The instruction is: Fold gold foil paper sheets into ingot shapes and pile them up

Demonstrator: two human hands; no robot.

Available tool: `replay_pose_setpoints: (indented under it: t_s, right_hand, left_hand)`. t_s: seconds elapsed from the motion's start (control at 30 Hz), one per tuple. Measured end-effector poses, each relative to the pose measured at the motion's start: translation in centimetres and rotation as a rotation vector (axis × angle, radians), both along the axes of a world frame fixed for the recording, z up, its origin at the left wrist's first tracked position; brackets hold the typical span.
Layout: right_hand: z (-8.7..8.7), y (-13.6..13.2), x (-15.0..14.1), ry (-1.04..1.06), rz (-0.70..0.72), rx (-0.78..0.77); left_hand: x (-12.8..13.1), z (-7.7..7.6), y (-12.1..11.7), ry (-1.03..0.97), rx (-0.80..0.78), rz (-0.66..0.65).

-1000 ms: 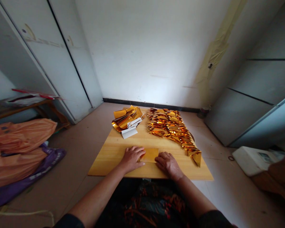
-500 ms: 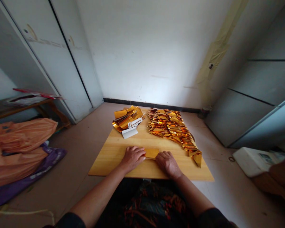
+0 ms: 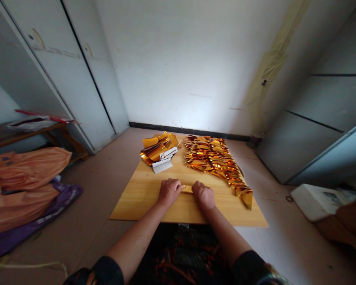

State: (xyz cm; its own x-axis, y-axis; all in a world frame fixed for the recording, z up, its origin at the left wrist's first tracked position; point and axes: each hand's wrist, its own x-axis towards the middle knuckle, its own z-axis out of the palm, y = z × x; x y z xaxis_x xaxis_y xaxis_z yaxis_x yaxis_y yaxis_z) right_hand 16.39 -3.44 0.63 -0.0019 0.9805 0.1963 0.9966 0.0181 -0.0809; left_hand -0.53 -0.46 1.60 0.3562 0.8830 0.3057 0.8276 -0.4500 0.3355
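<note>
A narrow strip of gold foil paper [image 3: 187, 189] spans the gap between my hands, low over the wooden board [image 3: 148, 202]. My left hand [image 3: 169, 191] is closed on its left end, fingers curled. On the right end my right hand [image 3: 203, 194] is closed the same way, knuckles up. Beyond the left hand lies a loose heap of gold foil sheets [image 3: 157, 150], with a creased white paper piece [image 3: 162, 166] at its front. Rows of folded gold foil pieces [image 3: 209, 154] cover the board's right side, trailing toward its near right corner.
Left of the board, an orange bag [image 3: 23, 174] and a purple bag [image 3: 56, 204] lie near a wooden bench [image 3: 68, 134]. A white box [image 3: 310, 202] stands on the floor at right. Grey cabinets flank both sides, and a white wall [image 3: 178, 71] rises behind.
The gold paper between my hands shows as a narrower strip than before. Both hands have curled tighter and drawn slightly closer together. The foil heap and folded rows stayed put.
</note>
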Motion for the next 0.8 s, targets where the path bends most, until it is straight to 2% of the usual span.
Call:
replay_pose_setpoints:
  t_s: [0.27, 0.8]
  right_hand:
    - [-0.86, 0.45, -0.16, -0.077, -0.014, 0.044]
    - [-0.11, 0.37, -0.39, -0.016, -0.032, -0.065]
  left_hand:
    - [0.55, -0.89, 0.56, 0.06, 0.081, -0.015]
    - [0.74, -0.96, 0.73, 0.125, 0.179, -0.091]
